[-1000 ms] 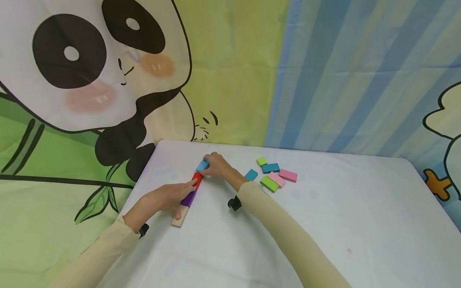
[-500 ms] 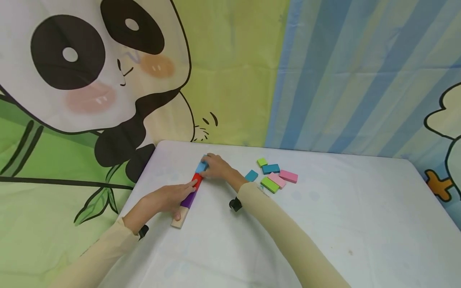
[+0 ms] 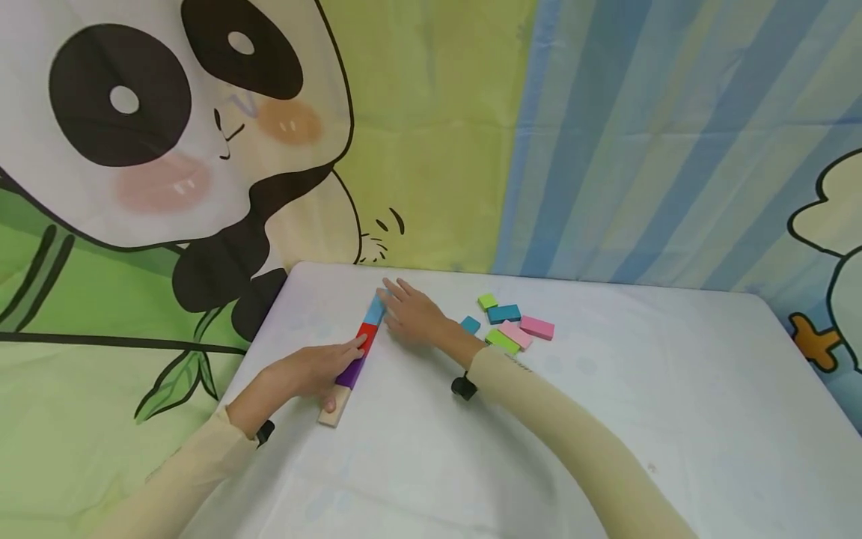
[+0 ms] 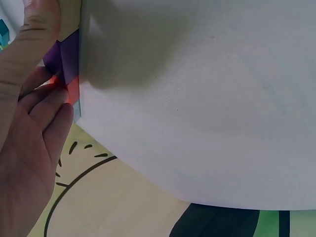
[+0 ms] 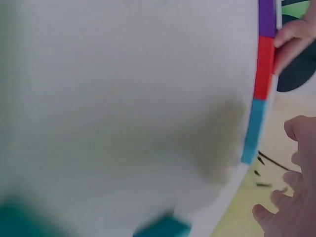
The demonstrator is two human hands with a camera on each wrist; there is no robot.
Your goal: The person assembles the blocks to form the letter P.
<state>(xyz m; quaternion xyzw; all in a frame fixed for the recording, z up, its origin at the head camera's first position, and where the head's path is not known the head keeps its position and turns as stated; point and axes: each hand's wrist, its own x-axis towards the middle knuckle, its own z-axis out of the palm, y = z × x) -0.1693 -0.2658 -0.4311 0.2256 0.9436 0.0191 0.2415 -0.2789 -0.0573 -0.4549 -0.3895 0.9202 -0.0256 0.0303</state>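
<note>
Four colours form a straight row of blocks end to end near the table's left edge: plain wood (image 3: 330, 415), purple (image 3: 349, 375), red (image 3: 367, 329) and light blue (image 3: 374, 309). My left hand (image 3: 311, 370) rests along the row, its fingertips on the red block and its thumb at the wooden one. In the left wrist view those fingers (image 4: 49, 106) lie nearly straight against the row's side. My right hand (image 3: 414, 318) is beside the light blue block with fingers spread and nothing held. The right wrist view shows a gap between that hand and the light blue block (image 5: 253, 131).
Right of my right hand lies a loose group of blocks: a small green one (image 3: 487, 302), a teal one (image 3: 504, 314), a pink one (image 3: 537, 327) and several others. A cloth backdrop (image 3: 431, 150) with a panda rises behind the white table (image 3: 640, 419).
The right hand has let go of the light blue block, opened its fingers and moved slightly right. Earlier, that block came into line against the red one. The left hand has stayed put.
</note>
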